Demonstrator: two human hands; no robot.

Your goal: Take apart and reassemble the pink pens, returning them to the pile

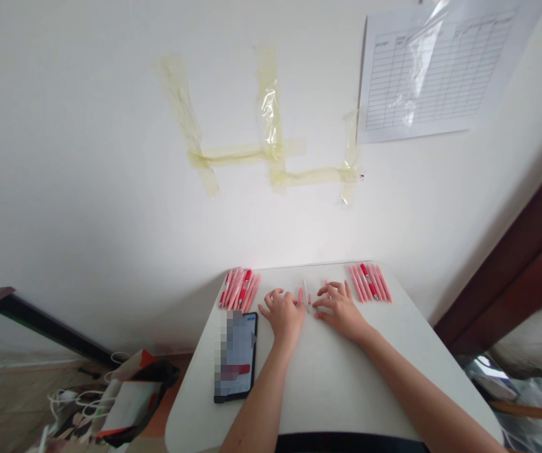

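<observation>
My left hand (286,314) rests on the white table, fingers bent and apart, right beside a pink pen barrel (300,296); whether it touches the barrel I cannot tell. My right hand (341,309) has its fingers spread over the tabletop. Between the two hands lie a thin white stick like a pen refill (306,296) and a small pink-red piece (309,299). Another small pink part (327,288) is partly hidden behind my right fingers. Neither hand visibly grips anything.
Pink pens (240,289) lie in a row at the table's back left, and more pens (369,282) at the back right. A phone (236,358) lies by my left forearm. The wall (124,207) borders the table (337,390) behind. Bags and cables (129,402) sit lower left.
</observation>
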